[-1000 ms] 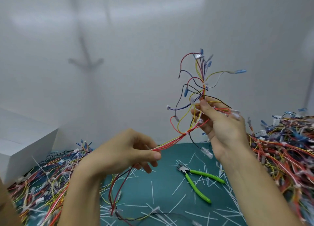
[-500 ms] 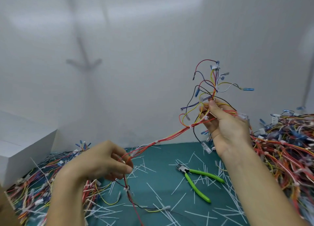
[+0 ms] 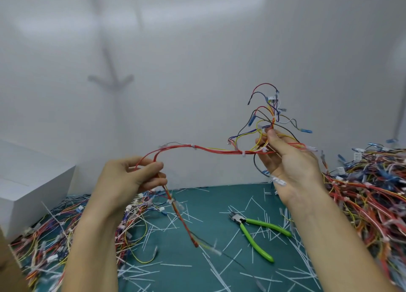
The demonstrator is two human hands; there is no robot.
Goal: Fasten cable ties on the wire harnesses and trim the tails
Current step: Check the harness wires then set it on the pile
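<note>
— What is taking up most of the room from where you are standing?

— A plain white wall (image 3: 197, 49) is filling the back, and a teal mat (image 3: 197, 258) is covering the bench below it. A thick tangle of wire harnesses (image 3: 369, 192) is piling up along the right edge, mostly red and orange with white plugs. A flatter heap (image 3: 55, 236) is spreading over the left, beside a white box (image 3: 33, 181).

— And the hands?

— Both are raised above the mat. The left hand (image 3: 125, 179) is curling round a red bundle, with the thumb pressing it against the forefinger. The right hand (image 3: 290, 166) is gripping the other end, thumb pointing up and pinning the wires against its curled fingers.

— So one harness is running between them?

— Yes, the harness (image 3: 217, 150) is stretching in a shallow wave from hand to hand, well above the mat. Over the right hand, thin red, yellow, black and blue leads are fanning out, tipped with blue sleeves and small white connectors. Under the left hand its tail is hanging toward the mat, blurred at the end.

— Any tools?

— Flush cutters (image 3: 257, 232) with glossy bright green handles are lying on the mat under the right forearm, apart from both hands. Thin white cut tie tails (image 3: 175, 265) are lying scattered across the mat like straws. Smallest of all, white cable ties (image 3: 243, 153) are cinching the red bundle at a few spots between the hands.
</note>
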